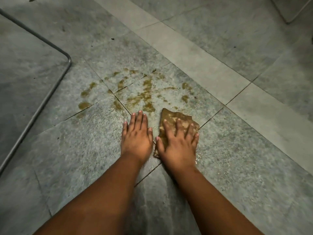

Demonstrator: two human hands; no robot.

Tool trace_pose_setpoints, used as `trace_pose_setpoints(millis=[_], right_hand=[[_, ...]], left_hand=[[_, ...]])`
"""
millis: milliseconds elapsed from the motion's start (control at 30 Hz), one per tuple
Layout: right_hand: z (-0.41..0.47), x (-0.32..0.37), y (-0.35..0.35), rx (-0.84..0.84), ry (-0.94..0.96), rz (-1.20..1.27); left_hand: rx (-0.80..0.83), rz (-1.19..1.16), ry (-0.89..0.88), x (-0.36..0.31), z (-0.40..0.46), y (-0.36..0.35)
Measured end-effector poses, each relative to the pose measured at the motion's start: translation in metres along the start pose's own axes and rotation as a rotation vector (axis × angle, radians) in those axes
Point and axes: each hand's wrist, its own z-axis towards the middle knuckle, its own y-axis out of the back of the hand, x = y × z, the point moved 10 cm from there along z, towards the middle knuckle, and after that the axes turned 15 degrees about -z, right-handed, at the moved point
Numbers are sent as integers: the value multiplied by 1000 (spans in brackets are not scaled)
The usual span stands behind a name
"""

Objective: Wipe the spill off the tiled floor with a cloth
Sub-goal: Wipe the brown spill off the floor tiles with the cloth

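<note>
Two bare forearms reach in from the bottom edge, and both hands are flat on the floor [237, 158]. Left hand [137, 134] lies with fingers straight and close together, palm down on wet tile, holding nothing; it looks like a prop for the person's weight. Right hand [177, 141] is spread wide over the cloth [172, 116], fingers straight and pressing it to the tile rather than curling round it. That cloth is soaked brown and crumpled, with its far corner poking out past the fingertips toward the spill [145, 92]. Brownish smears and blobs of the spill sit just beyond both hands, spread across several tiles and the grout lines where they meet, with a loose arc of drops on the far and left side. Tile around the hands glistens wet, so the near part seems wiped, while most of the stain is not yet lifted. My judgement is that wiping is under way, at the near edge of the mess. Next, I think, comes a push of the cloth forward and leftward through the smears with firm downward pressure, then a sweep round the outer drops. Since the cloth already looks saturated, it may smear as much as it lifts, so folding to a cleaner face could help. At left, a bent metal rod [50, 48] lies well apart from the stain.
</note>
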Motion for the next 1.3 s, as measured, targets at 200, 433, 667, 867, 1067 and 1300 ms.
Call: trace_pose_setpoints(millis=[200,433,667,867,1067,1300], right_hand=[[46,1,5,-41,-20,10],[106,-6,17,-91,32,49],[54,-11,18,-113,38,92],[138,-21,24,-156,110,91],[208,-53,44,-205,-53,88],[124,-50,36,-172,-115,29]], left_hand=[[-44,-26,-4,4,7,-3],[-85,-64,-12,4,5,0],[-70,-60,3,6,9,-2],[-56,-61,5,8,9,-5],[-46,-74,14,8,8,-4],[-4,-62,52,9,11,-4]])
